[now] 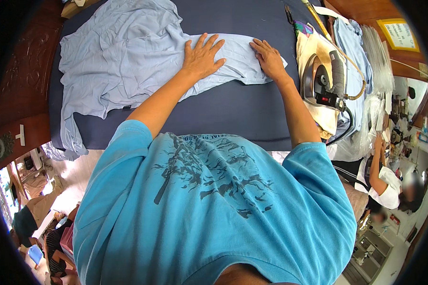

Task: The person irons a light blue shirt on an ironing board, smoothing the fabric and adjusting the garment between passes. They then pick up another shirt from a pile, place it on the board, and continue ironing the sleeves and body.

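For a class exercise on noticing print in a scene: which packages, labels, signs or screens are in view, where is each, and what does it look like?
Yellow-framed sign: upper right on the wooden wall, rectangular, pale sheet inside.
Clear plastic bags: stacked below the sign, beside the iron, see-through.

Iron: a steam iron [324, 80] stands just beside the right edge of the dark blue pad, on a scorched cream cloth [314, 47].
Hose: a yellowish braided hose [354, 66] curves to the iron's rear.
Stack: folded pale blue garments [354, 40] lie beyond the iron.
Bags: clear plastic bags [380, 52] lie at the far right.
Co-worker: a person in a white top [387, 185] sits lower right.
Notice: a yellow-framed sheet [398, 34] hangs on the wall.
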`<state>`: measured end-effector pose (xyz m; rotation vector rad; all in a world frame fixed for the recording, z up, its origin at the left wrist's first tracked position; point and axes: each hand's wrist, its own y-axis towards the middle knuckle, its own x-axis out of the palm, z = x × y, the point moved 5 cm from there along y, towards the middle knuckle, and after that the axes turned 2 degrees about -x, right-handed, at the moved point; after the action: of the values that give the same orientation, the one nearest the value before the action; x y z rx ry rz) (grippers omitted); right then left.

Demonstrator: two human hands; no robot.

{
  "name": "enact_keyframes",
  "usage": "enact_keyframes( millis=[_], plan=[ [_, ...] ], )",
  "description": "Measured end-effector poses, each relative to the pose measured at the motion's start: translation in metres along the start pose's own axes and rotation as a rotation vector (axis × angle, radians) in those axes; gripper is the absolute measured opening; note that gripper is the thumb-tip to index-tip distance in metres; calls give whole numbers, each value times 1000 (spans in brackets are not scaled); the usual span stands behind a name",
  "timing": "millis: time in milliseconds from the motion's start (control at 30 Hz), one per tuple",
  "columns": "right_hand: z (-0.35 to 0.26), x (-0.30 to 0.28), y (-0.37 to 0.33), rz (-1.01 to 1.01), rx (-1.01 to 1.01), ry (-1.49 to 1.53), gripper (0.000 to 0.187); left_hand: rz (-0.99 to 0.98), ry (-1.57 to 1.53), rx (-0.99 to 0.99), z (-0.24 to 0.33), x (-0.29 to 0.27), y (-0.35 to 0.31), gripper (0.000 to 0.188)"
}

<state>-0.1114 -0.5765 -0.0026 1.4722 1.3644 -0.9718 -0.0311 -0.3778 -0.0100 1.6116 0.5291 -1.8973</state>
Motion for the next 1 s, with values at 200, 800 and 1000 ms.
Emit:
enact_keyframes(
  millis=[200, 800, 1000],
  plan=[
    [1, 3, 1, -31, -27, -90, 45, 144, -29, 136, 35, 1, 12, 50],
    [56, -38, 14, 39, 433, 54, 26, -6, -2, 199, 36, 14, 18, 51],
    [-7, -37, 34, 401, 210, 109, 18, 0, 15, 189, 35, 13, 19, 51]
  ],
)
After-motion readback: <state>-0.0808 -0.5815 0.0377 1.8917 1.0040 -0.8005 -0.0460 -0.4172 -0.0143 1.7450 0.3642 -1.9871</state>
